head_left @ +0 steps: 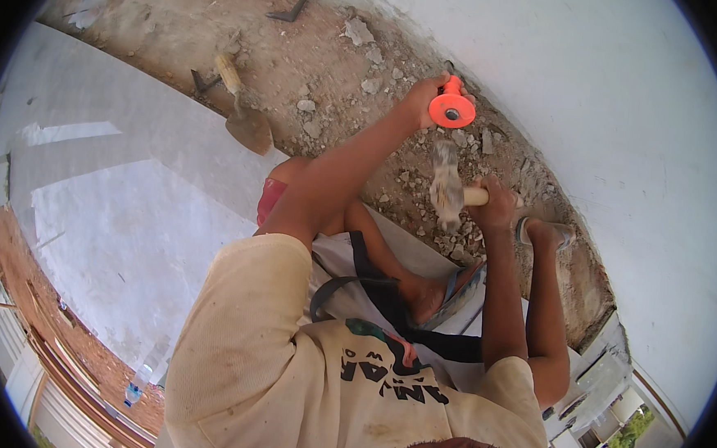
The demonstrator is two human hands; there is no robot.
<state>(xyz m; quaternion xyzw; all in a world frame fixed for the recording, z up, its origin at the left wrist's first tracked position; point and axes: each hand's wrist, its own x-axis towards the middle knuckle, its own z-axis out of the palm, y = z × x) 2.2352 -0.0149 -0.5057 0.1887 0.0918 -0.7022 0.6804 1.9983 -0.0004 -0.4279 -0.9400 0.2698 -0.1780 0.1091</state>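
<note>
My left hand [425,99] is closed round a chisel with an orange hand guard [451,111]. The guard's round disc and the chisel's struck end face up toward me, while its dark tip meets the foot of the white wall [620,100]. In my right hand [498,204] is a hammer, gripped by its pale wooden handle [476,197]. Its worn, dusty head [447,188] is slightly blurred and hangs apart from the chisel, on the near side of it. Broken rubble [415,178] lies on the dirt beneath both tools.
A trowel [249,125] with a wooden handle lies left of my left arm, at the edge of a smooth grey slab [132,169]. Dark angled metal pieces [288,11] rest on the dirt farther off. My sandalled foot [551,234] is close to the wall. A plastic bottle [137,384] stands far left.
</note>
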